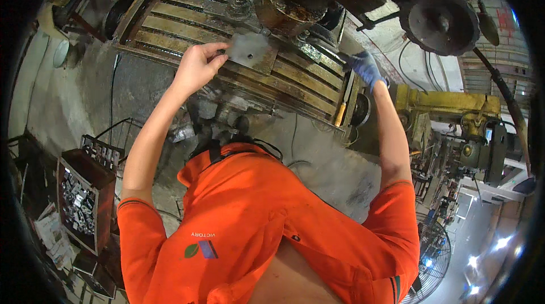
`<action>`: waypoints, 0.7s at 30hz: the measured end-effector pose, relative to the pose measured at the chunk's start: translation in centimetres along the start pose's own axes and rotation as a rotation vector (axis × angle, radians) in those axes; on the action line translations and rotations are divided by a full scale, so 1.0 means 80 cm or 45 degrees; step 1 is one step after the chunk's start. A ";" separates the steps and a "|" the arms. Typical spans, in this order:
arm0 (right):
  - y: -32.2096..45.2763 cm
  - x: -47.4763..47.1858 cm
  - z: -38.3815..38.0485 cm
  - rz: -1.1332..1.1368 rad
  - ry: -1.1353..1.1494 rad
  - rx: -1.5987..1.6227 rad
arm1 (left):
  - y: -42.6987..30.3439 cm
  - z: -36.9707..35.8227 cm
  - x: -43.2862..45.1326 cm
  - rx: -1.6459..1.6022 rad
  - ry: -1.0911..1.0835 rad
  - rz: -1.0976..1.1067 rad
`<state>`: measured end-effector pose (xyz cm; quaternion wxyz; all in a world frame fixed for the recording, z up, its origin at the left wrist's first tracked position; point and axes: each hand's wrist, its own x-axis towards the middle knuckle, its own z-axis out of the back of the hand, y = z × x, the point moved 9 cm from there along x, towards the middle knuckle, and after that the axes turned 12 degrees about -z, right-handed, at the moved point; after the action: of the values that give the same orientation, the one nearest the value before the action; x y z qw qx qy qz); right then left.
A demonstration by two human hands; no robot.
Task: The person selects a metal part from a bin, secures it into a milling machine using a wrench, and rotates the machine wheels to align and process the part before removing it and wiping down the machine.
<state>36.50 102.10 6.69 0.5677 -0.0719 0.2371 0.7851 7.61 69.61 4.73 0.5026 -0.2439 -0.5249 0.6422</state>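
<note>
My bare left hand [198, 65] pinches a small dark piece [220, 51] between thumb and fingers. It is just left of a grey metal plate [260, 44] with one round hole, which sits on the slotted machine table [304, 76]. On my right hand [367, 68] is a blue-grey work glove. That hand is at the table's far right end, by a dark machine part; its fingers are too dark and blurred to tell whether they grip it. Above the plate stands a rusty, round machine body [289, 8].
A wooden-handled tool [341, 112] lies at the table's right end, close to a round handwheel [362, 110]. To the lower left is a box [81, 201] of small metal parts. A yellow machine [455, 103] and a caged floor fan [432, 257] stand at right.
</note>
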 end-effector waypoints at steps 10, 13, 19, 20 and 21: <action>0.045 -0.156 -0.064 -0.238 0.320 0.625 | 0.009 0.002 -0.010 0.009 0.072 0.041; 0.060 -0.200 -0.085 -0.357 0.676 0.740 | 0.007 -0.010 -0.006 -0.030 0.161 0.050; 0.068 -0.232 -0.135 -0.527 0.885 1.425 | 0.004 -0.021 -0.003 -0.005 0.274 0.021; 0.084 -0.244 -0.147 -0.592 1.016 1.462 | 0.003 -0.021 -0.004 -0.008 0.282 0.028; 0.096 -0.248 -0.151 -0.617 0.979 1.552 | 0.003 -0.020 -0.005 -0.012 0.287 0.033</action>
<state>34.39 77.75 5.90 0.5409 -0.0640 0.7875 0.2883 9.01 69.98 3.92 0.5487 -0.3238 -0.4649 0.6147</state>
